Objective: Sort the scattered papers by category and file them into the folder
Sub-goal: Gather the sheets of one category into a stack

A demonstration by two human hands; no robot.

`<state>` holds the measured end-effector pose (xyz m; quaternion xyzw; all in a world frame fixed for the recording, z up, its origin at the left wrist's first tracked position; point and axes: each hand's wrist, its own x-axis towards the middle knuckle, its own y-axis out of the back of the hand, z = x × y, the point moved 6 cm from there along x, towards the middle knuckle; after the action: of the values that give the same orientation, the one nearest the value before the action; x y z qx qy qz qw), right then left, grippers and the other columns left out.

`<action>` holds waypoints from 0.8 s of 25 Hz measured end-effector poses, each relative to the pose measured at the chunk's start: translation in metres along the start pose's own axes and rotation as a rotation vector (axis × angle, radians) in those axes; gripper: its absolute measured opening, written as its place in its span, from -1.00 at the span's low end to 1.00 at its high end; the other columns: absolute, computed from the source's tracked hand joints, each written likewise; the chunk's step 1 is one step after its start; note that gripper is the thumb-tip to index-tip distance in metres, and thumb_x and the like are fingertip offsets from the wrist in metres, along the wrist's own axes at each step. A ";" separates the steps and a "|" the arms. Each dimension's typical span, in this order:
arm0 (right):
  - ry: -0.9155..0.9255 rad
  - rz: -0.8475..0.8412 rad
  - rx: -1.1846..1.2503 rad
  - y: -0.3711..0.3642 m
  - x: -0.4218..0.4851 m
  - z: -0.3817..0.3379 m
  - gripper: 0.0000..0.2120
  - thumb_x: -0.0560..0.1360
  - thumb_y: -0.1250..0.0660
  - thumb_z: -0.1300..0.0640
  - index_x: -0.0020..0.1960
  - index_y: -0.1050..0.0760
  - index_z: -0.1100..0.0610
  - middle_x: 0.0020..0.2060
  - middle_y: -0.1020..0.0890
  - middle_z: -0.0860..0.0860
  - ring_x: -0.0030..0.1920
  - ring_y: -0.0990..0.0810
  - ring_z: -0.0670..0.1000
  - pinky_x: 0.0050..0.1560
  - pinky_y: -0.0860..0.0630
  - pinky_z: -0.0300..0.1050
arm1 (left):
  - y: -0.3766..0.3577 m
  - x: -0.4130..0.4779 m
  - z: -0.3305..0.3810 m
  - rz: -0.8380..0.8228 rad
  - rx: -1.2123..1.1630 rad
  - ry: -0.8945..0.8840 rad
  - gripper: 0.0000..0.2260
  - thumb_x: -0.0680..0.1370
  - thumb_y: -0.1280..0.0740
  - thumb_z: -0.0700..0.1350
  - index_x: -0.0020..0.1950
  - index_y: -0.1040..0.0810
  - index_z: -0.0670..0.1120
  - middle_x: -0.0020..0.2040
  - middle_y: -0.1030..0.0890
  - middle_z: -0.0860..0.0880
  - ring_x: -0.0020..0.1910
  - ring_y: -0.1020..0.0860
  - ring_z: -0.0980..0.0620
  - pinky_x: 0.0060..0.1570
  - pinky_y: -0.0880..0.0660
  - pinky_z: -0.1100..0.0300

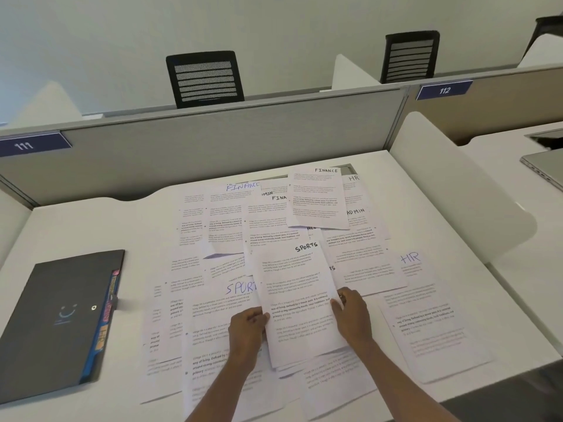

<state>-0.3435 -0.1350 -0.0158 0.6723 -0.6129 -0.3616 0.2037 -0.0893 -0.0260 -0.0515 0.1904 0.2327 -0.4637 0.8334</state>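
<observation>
Papers lie scattered and overlapping across the middle of the white worktop, each printed with paragraphs and headed by a handwritten category: FINANCE, ADMIN, HR, SPORTS. Both hands hold one sheet, the SPORTS sheet, which sits on top of the pile near the front edge. The left hand pinches its left edge, fingers curled under and thumb on top, so that grip is clamped on the sheet. The right hand closes on the right edge in the same way, thumb over the paper.

At the left of the worktop, well apart from the spread, lies the dark folder, shut and flat, with a small round clasp on its cover. Coloured index tabs show along its right edge; what is inside cannot be seen.

Around the held sheet: a second SPORTS page in blue ink lies partly under the left hand, an HR page sits to the right, and a FINANCE page lies on top at the back of the pile, with another HR and an ADMIN heading peeking out beside it.

A grey partition with number plates 111 and 112 closes off the back. Two black mesh chairs stand behind it. A white divider bounds the right side, and beyond it a closed laptop rests on the neighbouring desk.
</observation>
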 end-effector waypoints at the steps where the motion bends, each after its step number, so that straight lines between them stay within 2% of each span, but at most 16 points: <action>1: 0.018 0.023 -0.005 0.003 -0.001 -0.001 -0.78 0.61 -0.39 0.16 0.22 -0.55 0.21 0.06 -0.59 0.09 0.08 -0.59 0.09 0.01 -0.52 -0.14 | 0.001 0.000 0.001 0.004 0.001 -0.007 -0.81 0.60 -0.43 -0.28 -0.03 -0.78 -0.02 -0.08 -0.80 -0.02 -0.10 -0.78 -0.09 -0.02 -0.73 -0.14; 4: 0.039 0.081 -0.088 0.014 -0.005 0.001 -0.67 0.58 -0.44 0.11 0.28 -0.52 0.20 0.16 -0.57 0.12 0.20 -0.55 0.14 0.17 -0.55 -0.02 | 0.009 0.004 0.006 0.046 -0.019 -0.015 -0.82 0.60 -0.43 -0.28 -0.02 -0.76 -0.02 -0.11 -0.80 0.00 -0.07 -0.77 -0.14 -0.01 -0.73 -0.13; 8: -0.020 0.060 -0.310 0.017 -0.023 0.011 -0.42 0.59 -0.38 -0.12 0.48 -0.35 0.15 0.39 -0.47 0.11 0.38 -0.45 0.11 0.36 -0.44 -0.03 | 0.038 0.014 0.012 0.165 -0.078 -0.033 -0.76 0.60 -0.41 -0.29 -0.08 -0.73 0.04 -0.20 -0.78 0.11 -0.14 -0.73 0.00 -0.14 -0.64 0.16; 10: -0.037 0.046 -0.417 0.014 -0.035 0.016 -0.30 0.57 -0.33 -0.25 0.54 -0.26 0.12 0.46 -0.40 0.09 0.45 -0.40 0.09 0.41 -0.42 -0.05 | 0.053 0.016 0.012 0.232 -0.088 -0.039 -0.74 0.60 -0.42 -0.28 -0.13 -0.71 0.07 -0.26 -0.75 0.17 -0.17 -0.68 0.08 -0.16 -0.57 0.22; 12: -0.050 0.023 -0.480 0.011 -0.043 0.021 -0.21 0.54 -0.33 -0.31 0.57 -0.20 0.11 0.48 -0.36 0.08 0.47 -0.38 0.08 0.41 -0.42 -0.07 | 0.065 0.018 0.007 0.293 -0.102 -0.021 -0.76 0.60 -0.43 -0.28 -0.15 -0.70 0.05 -0.20 -0.72 0.18 -0.15 -0.65 0.07 -0.03 -0.59 0.16; 15: -0.057 -0.007 -0.515 0.009 -0.046 0.024 -0.19 0.53 -0.36 -0.30 0.57 -0.16 0.12 0.48 -0.35 0.08 0.46 -0.37 0.08 0.40 -0.43 -0.08 | 0.071 0.018 -0.003 0.316 -0.116 0.013 -0.88 0.60 -0.44 -0.28 0.03 -0.70 -0.07 -0.05 -0.70 -0.01 0.02 -0.65 -0.12 0.26 -0.58 -0.04; 18: -0.075 -0.002 -0.492 0.015 -0.040 0.019 -0.23 0.51 -0.44 -0.22 0.53 -0.22 0.12 0.40 -0.43 0.09 0.39 -0.44 0.08 0.34 -0.48 -0.09 | 0.070 0.018 -0.009 0.310 -0.113 0.036 -0.82 0.60 -0.44 -0.27 0.20 -0.69 -0.18 0.08 -0.69 -0.11 0.12 -0.63 -0.18 0.35 -0.55 -0.12; 20: -0.111 -0.002 -0.443 0.020 -0.035 0.018 -0.30 0.51 -0.48 -0.12 0.49 -0.27 0.14 0.33 -0.49 0.10 0.33 -0.50 0.09 0.29 -0.51 -0.09 | 0.068 0.018 -0.009 0.305 -0.095 0.035 -0.82 0.61 -0.44 -0.26 0.21 -0.69 -0.17 0.10 -0.69 -0.11 0.10 -0.62 -0.17 0.33 -0.56 -0.15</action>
<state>-0.3695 -0.1015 -0.0054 0.5908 -0.5281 -0.5240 0.3121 -0.0242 0.0005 -0.0620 0.1917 0.2371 -0.3167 0.8982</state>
